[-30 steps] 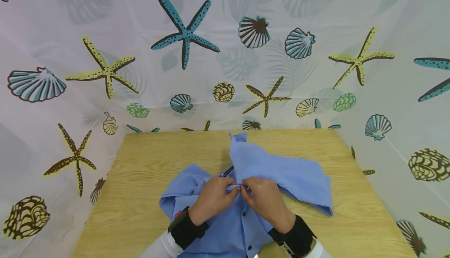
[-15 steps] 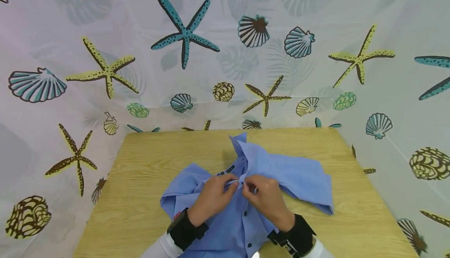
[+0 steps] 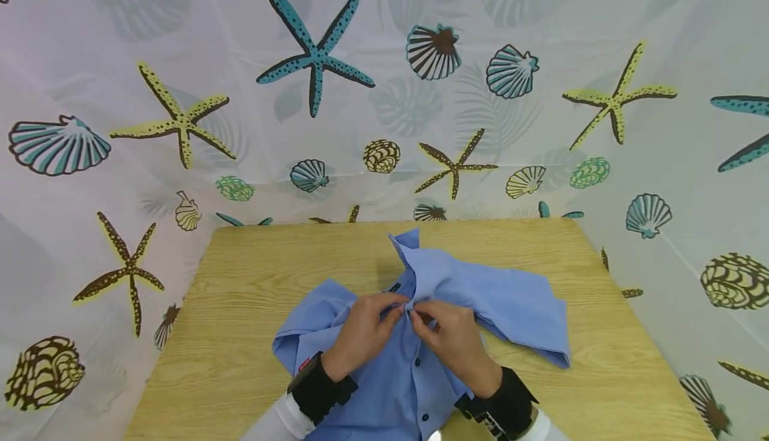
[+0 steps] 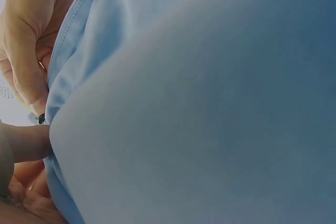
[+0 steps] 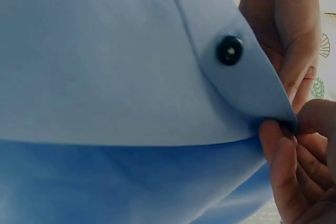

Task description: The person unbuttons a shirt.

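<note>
A light blue button-up shirt [image 3: 384, 387] lies on the table, its front placket running down the middle. At the upper placket my left hand [image 3: 368, 331] pinches the cloth between thumb and fingers. Just beside it, my right hand [image 3: 453, 334] pinches the same spot with curled fingers, the fingertips of both hands nearly meeting. In the left wrist view a small dark button [image 4: 42, 118] shows between the fingertips. The right wrist view shows another dark button [image 5: 230, 50] on the placket, near the pinched edge. The exact grip on the button and buttonhole is partly hidden.
The wooden table [image 3: 258, 254] has bare wood on both sides of the shirt. One sleeve [image 3: 523, 307] stretches right; the collar [image 3: 408, 241] stands up toward the back. A curtain [image 3: 384, 114] printed with starfish and shells surrounds the table.
The collar-side front edge has folded back, exposing some of the inside near the neck label. Both hands have shifted slightly away from me, still pinching at the placket; the right fingers are more curled.
</note>
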A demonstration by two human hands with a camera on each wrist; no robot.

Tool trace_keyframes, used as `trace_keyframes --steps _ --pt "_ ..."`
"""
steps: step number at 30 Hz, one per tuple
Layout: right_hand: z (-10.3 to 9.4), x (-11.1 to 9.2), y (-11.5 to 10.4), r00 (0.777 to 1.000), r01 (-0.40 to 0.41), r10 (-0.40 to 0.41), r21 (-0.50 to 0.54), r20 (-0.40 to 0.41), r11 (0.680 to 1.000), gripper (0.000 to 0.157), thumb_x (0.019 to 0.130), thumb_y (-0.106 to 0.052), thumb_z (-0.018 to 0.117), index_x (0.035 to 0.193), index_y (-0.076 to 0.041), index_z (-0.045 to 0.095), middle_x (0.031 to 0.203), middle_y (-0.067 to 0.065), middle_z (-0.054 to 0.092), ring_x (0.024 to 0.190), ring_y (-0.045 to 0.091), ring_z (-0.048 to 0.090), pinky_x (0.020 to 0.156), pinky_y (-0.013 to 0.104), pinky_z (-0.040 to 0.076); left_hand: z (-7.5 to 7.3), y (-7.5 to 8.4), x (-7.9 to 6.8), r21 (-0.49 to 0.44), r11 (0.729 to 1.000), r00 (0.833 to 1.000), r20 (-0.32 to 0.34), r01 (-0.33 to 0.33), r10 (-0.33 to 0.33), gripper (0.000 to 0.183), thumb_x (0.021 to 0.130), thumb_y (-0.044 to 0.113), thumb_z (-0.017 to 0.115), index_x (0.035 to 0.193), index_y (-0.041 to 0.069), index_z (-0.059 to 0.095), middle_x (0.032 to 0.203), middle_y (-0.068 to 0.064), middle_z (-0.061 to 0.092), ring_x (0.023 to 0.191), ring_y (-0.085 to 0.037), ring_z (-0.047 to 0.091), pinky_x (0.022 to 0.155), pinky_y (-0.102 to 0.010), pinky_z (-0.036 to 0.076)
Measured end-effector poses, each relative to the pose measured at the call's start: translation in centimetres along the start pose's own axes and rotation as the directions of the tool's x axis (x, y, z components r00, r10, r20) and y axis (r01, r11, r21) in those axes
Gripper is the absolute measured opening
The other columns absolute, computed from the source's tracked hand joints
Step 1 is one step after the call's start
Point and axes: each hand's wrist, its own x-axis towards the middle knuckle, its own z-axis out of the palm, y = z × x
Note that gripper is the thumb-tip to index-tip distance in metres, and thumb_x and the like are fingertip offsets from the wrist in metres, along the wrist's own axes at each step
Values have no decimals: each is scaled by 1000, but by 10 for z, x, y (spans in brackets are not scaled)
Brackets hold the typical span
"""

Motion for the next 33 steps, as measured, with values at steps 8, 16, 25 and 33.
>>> trace_keyframes --steps 8,16,25,33 --pt "0 1 -6 996 60 -63 -50 -67 997 10 86 -13 64 95 -9 66 81 2 64 60 5 55 49 22 48 -5 3 0 -44 999 997 -71 -28 25 16 93 17 57 107 16 64 102 2 65 93 -6 58 76 -28 50" --pt "-3 3 -5 995 56 -55 7 -79 998 5 88 -11 57 88 -13 62 74 -6 57 56 0 48 45 18 42 -5 4 -6 -63 996 995 -70 -69 65 11 92 19 57 103 22 60 96 10 63 87 -2 57 72 -25 50" --pt "-21 4 14 985 -66 65 -3 -161 998 11 89 -5 57 99 -8 60 76 -1 62 61 4 57 47 25 49 -31 -11 -15 210 974 996 -10 -88 92 27 97 5 45 121 16 51 105 1 57 92 -9 53 79 -35 46" --pt "-20 16 15 985 -78 80 17 -153 997 10 91 -7 56 99 -10 60 73 -7 61 60 -1 54 46 20 45 -27 -20 -6 640 724 961 249 -258 122 46 86 -1 55 128 18 51 125 -3 52 118 -21 43 102 -52 27"
